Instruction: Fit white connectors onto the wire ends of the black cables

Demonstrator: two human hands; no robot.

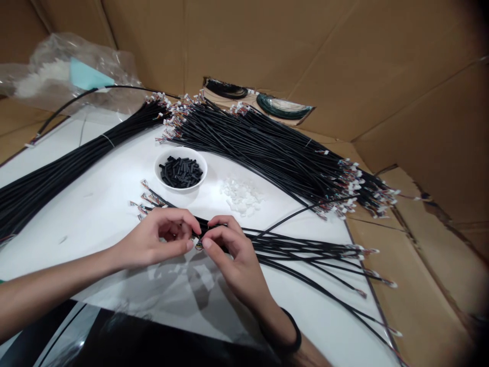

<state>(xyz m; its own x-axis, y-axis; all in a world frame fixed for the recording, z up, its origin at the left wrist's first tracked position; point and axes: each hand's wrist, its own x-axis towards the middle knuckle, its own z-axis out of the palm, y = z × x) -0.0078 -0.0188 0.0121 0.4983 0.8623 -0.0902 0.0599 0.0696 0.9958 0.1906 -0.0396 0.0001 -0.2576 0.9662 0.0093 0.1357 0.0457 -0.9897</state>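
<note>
My left hand is curled in a pinch at the white connector on a cable end. Thin coloured wires show between the two hands. Facing it, my right hand is closed with thumb and forefinger on the black cable by those wires; its fingers partly hide the cable. Beneath and behind both hands lies a loose group of black cables, with wire ends showing at left and right. Whether a small sleeve is also between the fingertips cannot be made out.
A white bowl holds short black tube pieces. Small white plastic pieces lie to its right. Large black cable bundles span the back and left. Cardboard walls enclose the table; a clear plastic bag stands back left.
</note>
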